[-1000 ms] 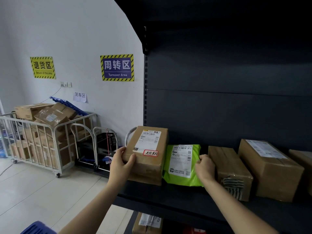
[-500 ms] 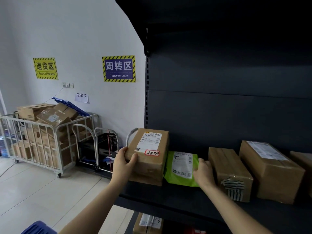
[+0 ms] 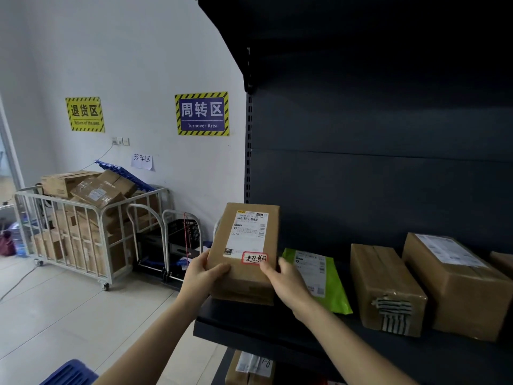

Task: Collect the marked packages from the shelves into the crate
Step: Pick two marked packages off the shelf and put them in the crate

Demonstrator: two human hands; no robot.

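1. Our left hand point(image 3: 202, 276) grips the near left corner of the marked box point(image 3: 244, 245), thumb on top. Our right hand point(image 3: 288, 284) clasps its near right corner, thumb just below the red-bordered label point(image 3: 254, 258).
2. Low at our left, a corner of the blue crate point(image 3: 69, 373) shows, well apart from the box.
3. The box is at the left end of the dark shelf point(image 3: 249, 332). We cannot tell whether it is resting or just lifted, but we judge this is the taking-off step.
4. Next we must draw it clear of the shelf edge and carry it down-left to the crate, without dragging the green mailer point(image 3: 324, 279) just beside it.
5. Farther right stand two brown cartons point(image 3: 385, 282), with no red mark visible on them.
6. Farthest off, a cage cart point(image 3: 83, 232) of boxes stands against the wall.
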